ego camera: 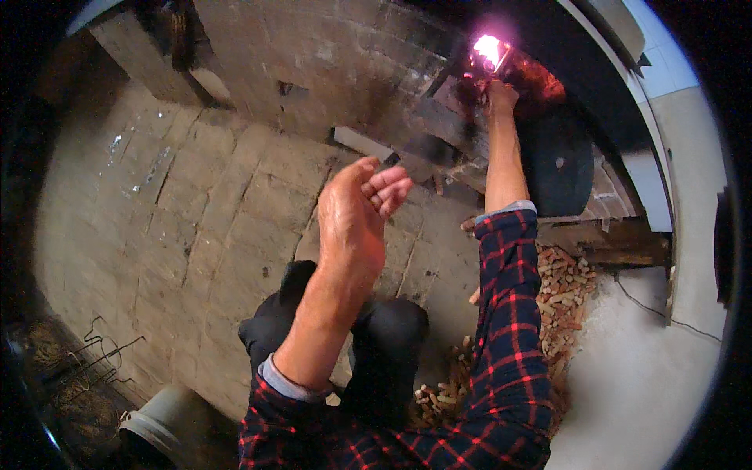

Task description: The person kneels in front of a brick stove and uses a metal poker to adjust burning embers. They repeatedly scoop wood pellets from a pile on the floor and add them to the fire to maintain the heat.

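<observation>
My right hand (499,97) reaches out to the mouth of a stove or hearth at the upper right, close beside bright flames (489,51). Whether its fingers grip anything there is hidden by glare and blur. A thin stick-like piece shows just beyond the fingers, against the fire. My left hand (364,194) is raised over the floor in front of my knees, fingers loosely curled and apart from the thumb, with nothing in it. Below the hearth's mouth lies a pale block or board (361,144) near the wall's foot.
Corncobs (564,294) are heaped at the right, beside and behind my right arm. A dark round panel (555,167) stands right of my forearm. At the lower left are a pale bucket (170,414) and bent metal wire (108,355). The floor (194,217) is paved with worn slabs.
</observation>
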Action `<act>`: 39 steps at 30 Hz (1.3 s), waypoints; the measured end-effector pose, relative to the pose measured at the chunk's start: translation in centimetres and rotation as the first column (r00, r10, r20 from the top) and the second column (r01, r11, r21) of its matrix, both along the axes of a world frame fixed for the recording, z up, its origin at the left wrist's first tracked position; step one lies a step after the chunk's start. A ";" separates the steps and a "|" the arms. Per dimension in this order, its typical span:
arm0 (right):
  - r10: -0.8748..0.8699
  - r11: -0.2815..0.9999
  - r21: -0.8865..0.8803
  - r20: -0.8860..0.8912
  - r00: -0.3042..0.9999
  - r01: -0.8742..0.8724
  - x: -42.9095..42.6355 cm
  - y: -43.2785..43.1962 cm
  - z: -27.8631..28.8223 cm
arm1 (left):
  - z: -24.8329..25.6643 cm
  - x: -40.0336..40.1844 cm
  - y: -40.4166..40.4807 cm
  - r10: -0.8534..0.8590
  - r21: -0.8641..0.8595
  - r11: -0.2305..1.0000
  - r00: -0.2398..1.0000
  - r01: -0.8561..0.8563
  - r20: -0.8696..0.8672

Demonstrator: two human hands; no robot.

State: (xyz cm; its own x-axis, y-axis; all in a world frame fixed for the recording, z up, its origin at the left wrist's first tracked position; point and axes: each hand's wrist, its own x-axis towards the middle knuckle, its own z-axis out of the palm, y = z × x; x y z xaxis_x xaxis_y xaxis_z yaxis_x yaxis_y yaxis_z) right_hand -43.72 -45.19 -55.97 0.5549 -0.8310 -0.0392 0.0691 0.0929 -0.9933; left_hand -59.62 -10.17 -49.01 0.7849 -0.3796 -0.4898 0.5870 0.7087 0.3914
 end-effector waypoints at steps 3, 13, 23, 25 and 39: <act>0.034 0.999 -0.010 -0.085 0.996 -0.035 0.1 2.3 0.3 | -0.2 -0.2 0.1 -0.019 0.039 0.999 1.000 0.019 -0.005; 0.068 0.972 0.222 0.045 0.997 -0.077 -5.2 7.6 3.3 | -0.3 -0.5 2.7 -0.068 0.082 0.995 0.995 0.062 0.070; -0.051 0.960 0.281 0.145 0.988 0.008 -7.2 7.2 4.2 | -0.5 -0.7 2.5 -0.074 0.063 0.996 0.994 0.069 0.076; -0.067 0.957 0.289 0.128 0.989 0.028 -7.0 7.5 4.2 | -0.5 -0.7 2.4 -0.056 0.059 0.997 0.995 0.051 0.082; 0.067 0.975 -0.196 -0.183 0.981 -0.104 -7.3 10.8 1.8 | -0.4 -0.4 2.3 -0.073 0.101 0.993 0.995 0.066 0.070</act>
